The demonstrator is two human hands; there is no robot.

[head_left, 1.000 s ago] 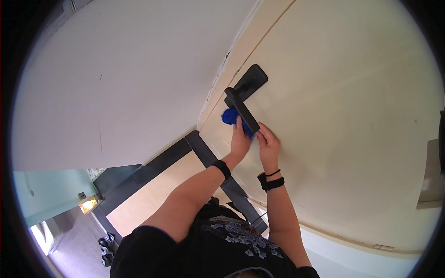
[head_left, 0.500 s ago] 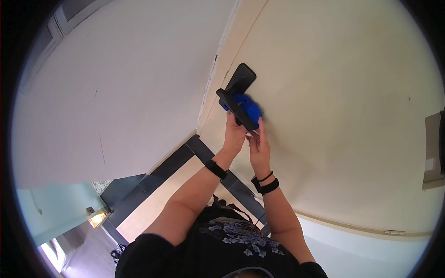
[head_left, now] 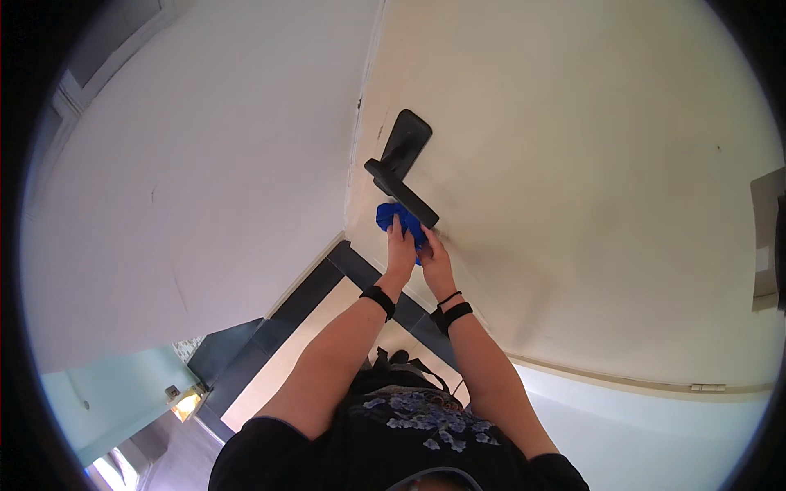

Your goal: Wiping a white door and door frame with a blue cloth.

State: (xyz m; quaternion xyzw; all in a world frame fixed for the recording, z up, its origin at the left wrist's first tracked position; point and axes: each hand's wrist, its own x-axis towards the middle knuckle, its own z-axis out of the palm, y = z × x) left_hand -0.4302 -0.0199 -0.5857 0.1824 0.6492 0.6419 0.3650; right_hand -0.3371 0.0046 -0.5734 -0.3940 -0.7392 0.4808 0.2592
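A bunched blue cloth (head_left: 395,216) is gripped between my two hands, just below a black door handle (head_left: 403,193). My left hand (head_left: 399,250) has its fingers pressed into the cloth from the left. On the other side, my right hand (head_left: 435,260) closes round the cloth's right part, fingertips close to the free end of the lever. Whether those fingertips touch the lever I cannot tell. The handle's black backplate (head_left: 409,135) is fixed to a cream door (head_left: 573,164). Part of the cloth is hidden behind my fingers.
A white wall or panel (head_left: 246,147) meets the door's edge along the left. Dark tiles (head_left: 299,293) border a beige floor (head_left: 303,352) below. A hinge (head_left: 708,387) shows at the door's lower right, and a grey-brown box-like object (head_left: 767,241) is at the far right.
The cloth has come down off the lever, where it was wrapped behind and around it. Both hands have moved lower and slightly left with it, leaving the handle uncovered.
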